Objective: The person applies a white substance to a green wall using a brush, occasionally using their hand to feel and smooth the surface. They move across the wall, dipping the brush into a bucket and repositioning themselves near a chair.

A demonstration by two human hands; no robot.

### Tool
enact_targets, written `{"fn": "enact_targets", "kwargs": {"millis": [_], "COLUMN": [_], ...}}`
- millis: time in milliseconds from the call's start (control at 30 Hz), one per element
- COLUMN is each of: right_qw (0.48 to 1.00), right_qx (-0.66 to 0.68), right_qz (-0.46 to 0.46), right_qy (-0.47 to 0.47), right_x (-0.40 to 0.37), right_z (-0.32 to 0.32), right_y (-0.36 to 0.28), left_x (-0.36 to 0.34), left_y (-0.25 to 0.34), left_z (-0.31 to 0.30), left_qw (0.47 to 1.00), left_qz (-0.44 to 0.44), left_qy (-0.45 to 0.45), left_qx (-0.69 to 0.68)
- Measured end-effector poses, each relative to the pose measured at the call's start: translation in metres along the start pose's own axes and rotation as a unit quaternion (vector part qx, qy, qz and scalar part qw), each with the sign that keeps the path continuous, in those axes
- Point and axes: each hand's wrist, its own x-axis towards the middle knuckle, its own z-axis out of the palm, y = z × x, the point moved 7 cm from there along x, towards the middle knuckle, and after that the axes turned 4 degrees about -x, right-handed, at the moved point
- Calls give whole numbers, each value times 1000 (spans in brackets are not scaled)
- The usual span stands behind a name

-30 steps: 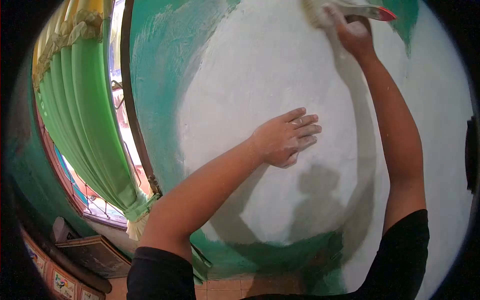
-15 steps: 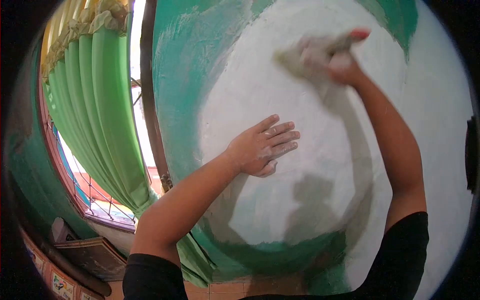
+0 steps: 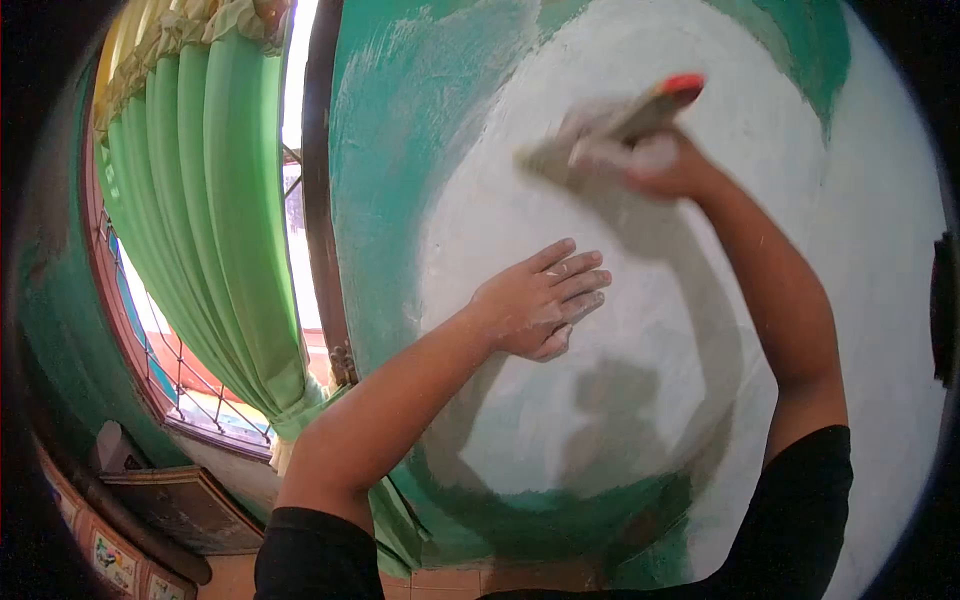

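Observation:
Spread fingers rest against the white patch on the wall: this is my left hand [image 3: 545,300], dusty white on the fingers and holding nothing. Higher and to the right, my right hand [image 3: 650,165] grips a flat tool with a red handle end [image 3: 683,84]. Its wide lower part is pressed to or close over the white coat, too blurred to tell its exact kind. White residue covers the right fingers too. Around the white patch [image 3: 520,420] the wall shows green paint [image 3: 400,130], streaked with white at the edges.
On the left, a green curtain [image 3: 190,230] hangs tied beside a barred window [image 3: 180,380] with a dark frame [image 3: 318,160]. A dark wooden board or furniture piece [image 3: 190,505] stands low at left. Floor tiles [image 3: 440,579] show along the bottom.
My right hand has swept the tool left and slightly down across the white patch. My left hand sits slightly farther right in view, as the whole view has shifted a little.

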Motion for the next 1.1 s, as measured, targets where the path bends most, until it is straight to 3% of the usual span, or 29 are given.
{"fn": "enact_targets", "kwargs": {"millis": [33, 67, 100, 133, 167, 233, 267, 300, 367, 400, 433, 500, 567, 633, 700, 733, 767, 800, 833, 867, 933, 967, 1000, 1033, 1100], "right_qw": [993, 978, 944, 912, 895, 794, 817, 854, 905, 953, 960, 960, 981, 977, 921, 906, 839, 945, 954, 944, 985, 983, 983, 977, 960], "right_qx": [-30, -25, -109, -161, -223, -527, -539, -485, -392, -255, -218, -211, -119, -96, -214, -215, -463, -263, -294, -314, -166, -180, -159, -142, -157], "right_qz": [61, 61, 53, 12, -67, -32, -32, -104, -151, -164, -129, -63, -147, 86, 10, -93, -89, 85, 45, -88, -13, 41, 53, 61, 156], "right_qy": [91, 200, 308, 377, 380, 301, 204, 158, 74, 25, -124, -176, -39, 172, 327, 353, 272, 171, 46, 56, 32, 1, 74, 147, 173], "right_x": [6, 13, 15, 15, 13, 12, 3, -4, -28, -35, -37, -31, -12, -2, -8, -12, -24, -33, -45, -67, -102, -118, -141, -164, -231], "right_z": [-35, -72, -113, -119, -128, -107, -70, -37, 15, 38, 62, 66, 22, -46, -86, -87, -61, -33, 6, 34, 63, 62, 53, 44, 39], "right_y": [16, 34, 61, 2, 11, 48, 25, 7, -18, -40, -46, -44, -34, 12, 10, 12, -2, 23, 10, -10, -39, -55, -64, -73, -75], "left_x": [0, 0, 0, -1, -1, -2, -3, -3, -4, -4, -6, -9, -3, -3, -3, -3, -3, -4, -4, -4, -7, -5, -2, -1, 0], "left_y": [-1, 0, 0, 0, 0, 1, 1, 1, -1, -1, 0, -7, -1, 2, 4, 3, 2, 1, 1, 3, -10, -6, 2, 4, 14], "left_z": [0, -2, -3, -2, -3, -3, -4, -5, -5, -4, 2, 16, -7, -6, -4, -4, -4, -4, -4, -2, 16, 7, -8, -11, -13], "left_qw": [1000, 1000, 1000, 1000, 1000, 1000, 999, 999, 999, 999, 998, 995, 998, 999, 1000, 1000, 1000, 999, 999, 999, 989, 994, 995, 994, 987], "left_qz": [-1, 0, 0, -5, -2, 0, 2, 4, 2, 1, -1, -38, 2, 4, 3, 0, 4, 1, 1, 15, -83, -70, -59, -98, -135], "left_qy": [-2, 3, 9, 10, 18, 23, 30, 38, 45, 48, 49, 23, 54, 35, 29, 24, 26, 33, 40, 40, -49, 0, 51, 31, 82], "left_qx": [2, -6, -15, -15, -17, -17, -18, -17, -19, -26, -32, -84, -40, -4, -1, 6, 6, -4, -16, -26, -112, -81, -56, -37, -28]}}
